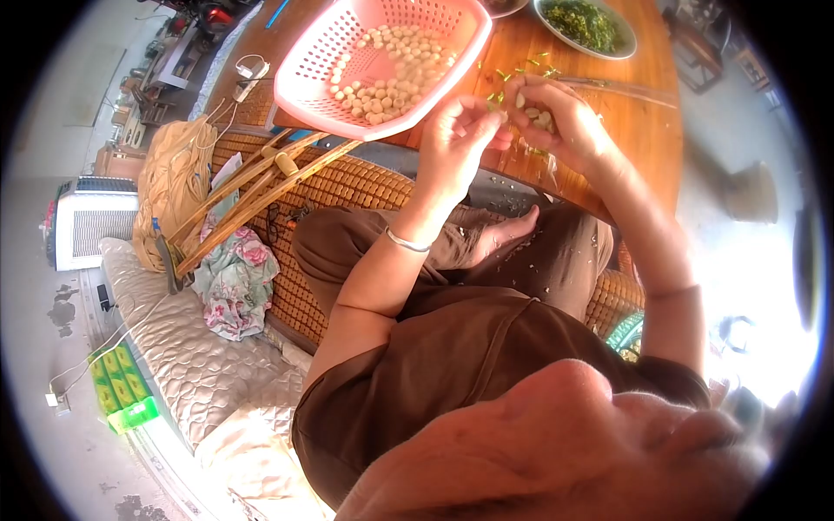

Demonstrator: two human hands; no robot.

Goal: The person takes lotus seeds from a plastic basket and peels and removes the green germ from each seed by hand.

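Note:
Over the edge of a wooden table point(647, 130), my two hands are raised close together. My left hand point(460, 130), with a bracelet at its wrist, is closed in a pinch; what its fingertips hold is too small to name. Several pale beans point(540, 118) lie in the curled fingers of my right hand point(565, 122). Left of my hands is a pink perforated basket point(300, 74) with many round pale pieces point(382, 100) in it. Green scraps point(506, 76) are scattered on the tabletop beyond my fingers.
A bowl of chopped greens point(586, 26) stands at the table's far side, beside part of another bowl. Wooden crutches point(252, 195) lean left of my legs, near a floral cloth point(234, 286). A white charger point(252, 68) with a cable lies left of the basket.

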